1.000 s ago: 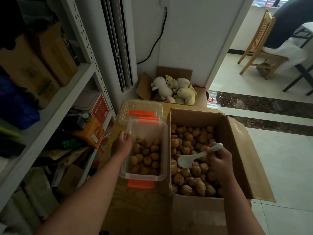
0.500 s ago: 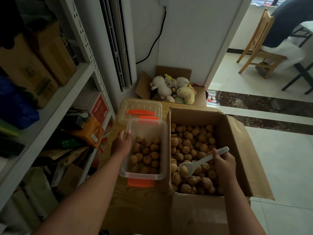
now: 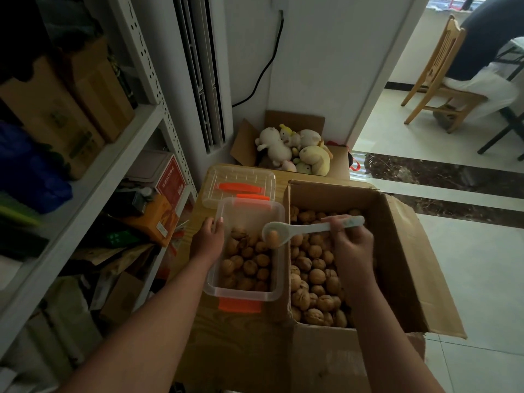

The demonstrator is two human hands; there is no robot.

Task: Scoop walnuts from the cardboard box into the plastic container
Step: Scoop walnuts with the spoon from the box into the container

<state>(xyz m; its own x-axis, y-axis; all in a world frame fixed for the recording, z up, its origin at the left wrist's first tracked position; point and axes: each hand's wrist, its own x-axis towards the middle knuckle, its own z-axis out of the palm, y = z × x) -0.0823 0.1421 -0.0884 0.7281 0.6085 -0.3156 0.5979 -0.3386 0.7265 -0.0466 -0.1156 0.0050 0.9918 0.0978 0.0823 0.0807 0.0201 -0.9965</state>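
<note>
While a shelf (image 3: 158, 114) crowds the far left, the work sits on a wooden bench (image 3: 198, 330) just beside it. The left hand (image 3: 207, 241) grips the left rim of the plastic container (image 3: 249, 212), thumb over the edge, steadying it. That container stands with its long axis running away from the person, orange clips at its near and far ends. Its lid (image 3: 241, 180) lies flat behind it. A layer of walnuts (image 3: 246, 262) covers its bottom, and the far wall shows bare plastic above them.

Over its right half hangs the spoon (image 3: 306, 228). The spoon's long axis runs left to right, nearly level, across the container's own axis. Its bowl points left and its handle end points right. One walnut (image 3: 272, 236) shows in the bowl, just inside the container's right rim. The right hand (image 3: 351, 248) is curled round the handle, above the cardboard box (image 3: 397, 265). The box sits just beside the container's right wall and holds many more nuts.

Judging from this, the load is already past the box wall. The coming move is then a roll of the right wrist to tip the bowl, and the drop point lies straight below it. Only the right hand needs to move; the left has only to hold the container steady. The container looks well short of full, so many scoops likely remain.
</note>
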